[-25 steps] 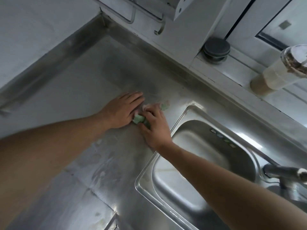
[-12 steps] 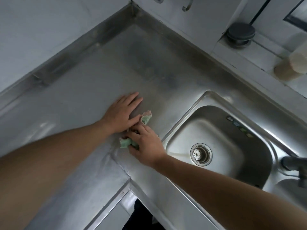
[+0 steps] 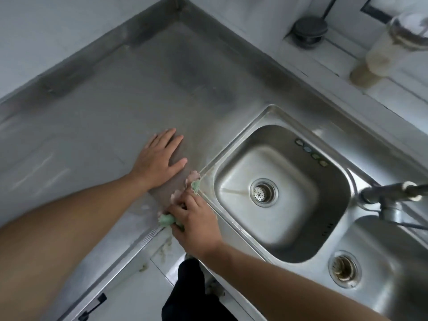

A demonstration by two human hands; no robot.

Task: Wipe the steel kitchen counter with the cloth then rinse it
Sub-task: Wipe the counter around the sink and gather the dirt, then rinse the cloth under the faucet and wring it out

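Note:
The steel counter (image 3: 111, 107) fills the left and centre, running into a corner at the top. My right hand (image 3: 194, 221) presses a green and pink cloth (image 3: 167, 220) onto the counter near its front edge, just left of the sink rim; the cloth's frayed end (image 3: 193, 181) sticks out past my fingers. My left hand (image 3: 159, 161) lies flat on the counter, fingers spread, a little behind and left of the cloth, holding nothing. Most of the cloth is hidden under my right hand.
A steel sink bowl (image 3: 278, 188) with a drain strainer lies right of the cloth, and a second bowl (image 3: 382, 262) sits lower right. A tap (image 3: 391, 193) stands between them. A dark round plug (image 3: 309, 31) and a jar (image 3: 384, 49) rest on the back ledge.
My right hand has dragged the cloth toward the counter's front edge, closer to me. My left hand stayed flat on the counter. The view has shifted to show more of the sinks.

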